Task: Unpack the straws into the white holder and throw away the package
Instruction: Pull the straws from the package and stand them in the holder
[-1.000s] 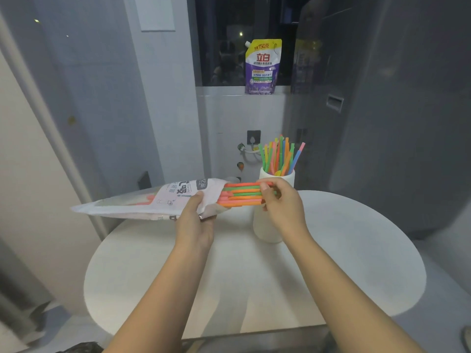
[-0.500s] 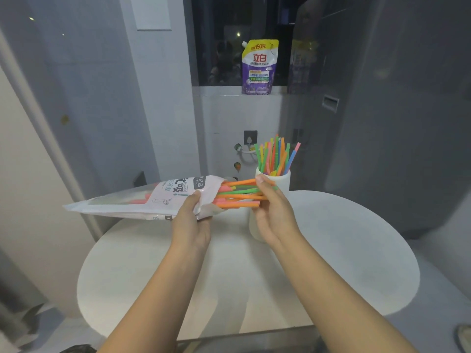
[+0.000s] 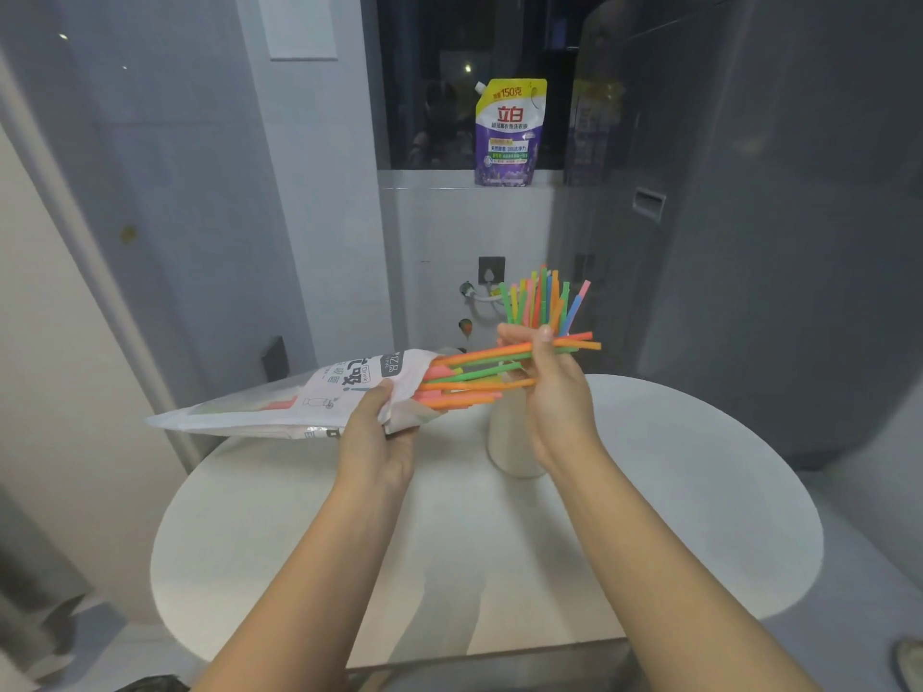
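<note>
Forearms reach in from the near edge over a round white bench [image 3: 674, 516]. The left hand [image 3: 372, 437] makes its grip on the straw package [image 3: 309, 402], thumb on top and fingers curled under, just behind the open mouth; the bag lies nearly level and tapers away to the left of that grip. To the right of it, a fan of orange and green straws [image 3: 479, 374] sticks out of the mouth, and the right hand [image 3: 547, 387] pinches their free ends between thumb and curled fingers.

These straws look very light, thin and smooth, so they will likely slide or splay if held loosely; a firm pinch across the whole bunch near its outer end, as here, seems the best hold. The package is soft film that would crumple, and probably needs steady holding near the mouth while the straws slide out.

Directly behind the right grip stands the white holder [image 3: 509, 437], partly hidden by the hand, with more coloured straws upright in it. Farther off is a grey wall with a socket, a dark window, and a purple detergent pouch [image 3: 509, 132] on the sill.
</note>
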The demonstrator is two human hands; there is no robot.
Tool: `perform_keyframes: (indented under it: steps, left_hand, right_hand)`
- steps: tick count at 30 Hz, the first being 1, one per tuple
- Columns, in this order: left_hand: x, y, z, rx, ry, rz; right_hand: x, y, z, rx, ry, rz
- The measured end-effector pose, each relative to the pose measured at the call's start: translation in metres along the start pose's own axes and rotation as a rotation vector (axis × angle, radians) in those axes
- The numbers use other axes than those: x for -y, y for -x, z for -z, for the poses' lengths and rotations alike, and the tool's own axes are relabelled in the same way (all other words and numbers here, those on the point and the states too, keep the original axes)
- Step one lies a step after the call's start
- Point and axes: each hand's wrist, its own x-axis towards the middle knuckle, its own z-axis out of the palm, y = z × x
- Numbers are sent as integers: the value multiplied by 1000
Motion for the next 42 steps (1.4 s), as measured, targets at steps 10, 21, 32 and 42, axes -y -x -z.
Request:
perform_keyframes:
  steps: [10,21,32,42]
  left_hand:
    - [3,-4,1,8,7,5]
    - [8,-14,6,6,-21,21]
    - [10,-13,6,45,-75,30]
    - [14,-4,0,41,-96,29]
  right_hand:
    - [31,-6,7,-43,-303,154]
    - [114,-42,14,-249,64,403]
    - [147,-50,6,-348,449,578]
    - [103,-61,-8,-150,847,361]
